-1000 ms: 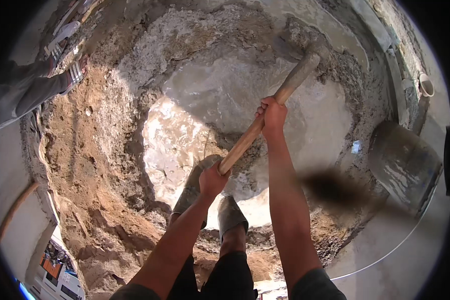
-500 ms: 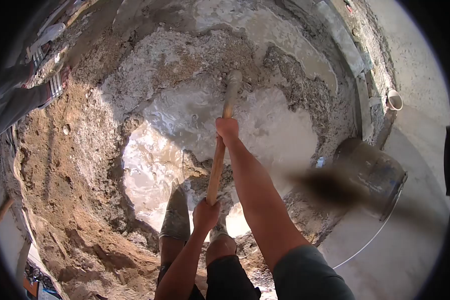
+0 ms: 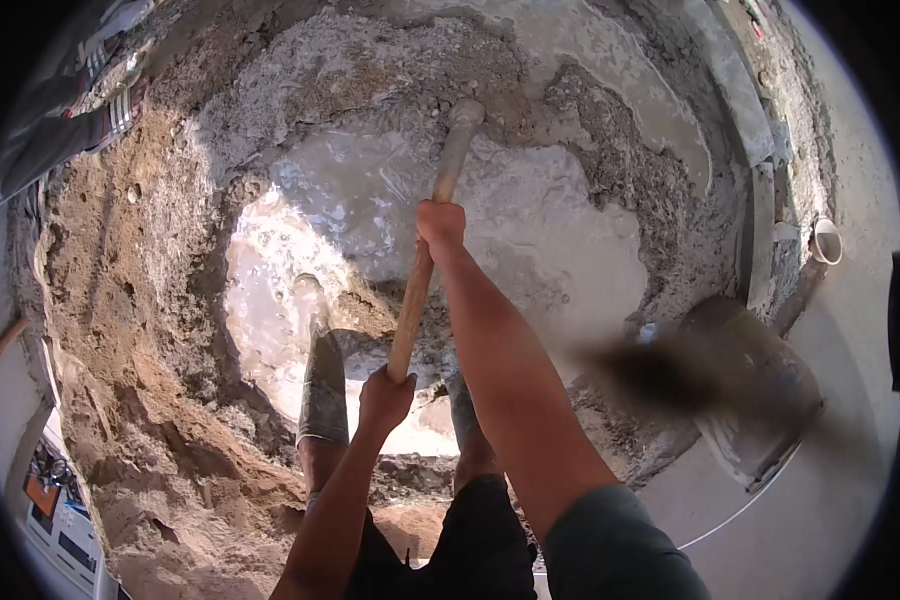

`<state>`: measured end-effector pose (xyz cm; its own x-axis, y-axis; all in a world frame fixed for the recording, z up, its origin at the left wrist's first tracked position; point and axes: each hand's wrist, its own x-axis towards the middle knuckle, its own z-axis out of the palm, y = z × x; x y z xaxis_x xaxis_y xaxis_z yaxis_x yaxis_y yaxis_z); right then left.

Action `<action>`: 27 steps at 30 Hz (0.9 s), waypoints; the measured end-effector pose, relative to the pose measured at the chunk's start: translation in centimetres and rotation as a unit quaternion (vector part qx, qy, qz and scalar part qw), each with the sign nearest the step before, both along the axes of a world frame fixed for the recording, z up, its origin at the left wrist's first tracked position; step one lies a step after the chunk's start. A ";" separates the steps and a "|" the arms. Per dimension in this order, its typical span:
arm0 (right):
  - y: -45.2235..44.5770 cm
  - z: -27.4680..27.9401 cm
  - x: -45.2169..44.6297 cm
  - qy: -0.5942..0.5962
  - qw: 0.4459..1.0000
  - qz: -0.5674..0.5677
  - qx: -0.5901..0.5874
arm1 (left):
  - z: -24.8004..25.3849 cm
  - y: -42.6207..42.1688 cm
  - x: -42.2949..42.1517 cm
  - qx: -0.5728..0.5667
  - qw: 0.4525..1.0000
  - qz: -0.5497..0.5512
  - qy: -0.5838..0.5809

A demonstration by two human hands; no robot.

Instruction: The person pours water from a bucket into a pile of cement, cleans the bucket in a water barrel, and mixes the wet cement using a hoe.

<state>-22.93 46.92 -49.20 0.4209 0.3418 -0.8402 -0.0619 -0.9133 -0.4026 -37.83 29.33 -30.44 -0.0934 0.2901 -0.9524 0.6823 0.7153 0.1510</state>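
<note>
My right hand (image 3: 440,223) is closed around the upper-middle stretch of a long wooden handle (image 3: 417,290). Lower down, my left hand (image 3: 386,401) grips the near end of the same handle. The tool looks like a hoe; its far end (image 3: 466,113) is caked in grey mud and meets the far bank of a puddle, where the blade is hidden. Under the handle lies a pool of wet grey slurry (image 3: 540,230), ringed by crumbly sand and gravel mix (image 3: 360,60). My muddy boots (image 3: 323,385) stand in the wet hollow.
At right, a mud-stained bucket (image 3: 755,380) lies tipped over, partly behind a dark blur. A small cup-like container (image 3: 826,242) sits beyond the boards (image 3: 760,235). Another person's legs (image 3: 55,145) are at upper left, beside the sand heap (image 3: 120,330).
The view has shifted a little. Both hands and the handle sit further left and higher in the picture, with the same grip. My boots are further apart, the left one further forward in the slurry.
</note>
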 end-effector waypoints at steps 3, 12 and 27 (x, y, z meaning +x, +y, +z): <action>-0.2 3.4 1.4 0.059 0.998 -0.014 0.013 | 0.2 -1.9 2.7 0.018 0.999 0.032 0.014; -4.1 2.1 5.4 0.024 0.998 0.063 0.020 | -2.6 -8.8 10.4 0.074 0.992 0.101 0.018; -10.6 -0.9 1.6 -0.038 0.990 0.033 0.129 | -10.3 -16.0 3.9 0.124 0.988 0.090 -0.024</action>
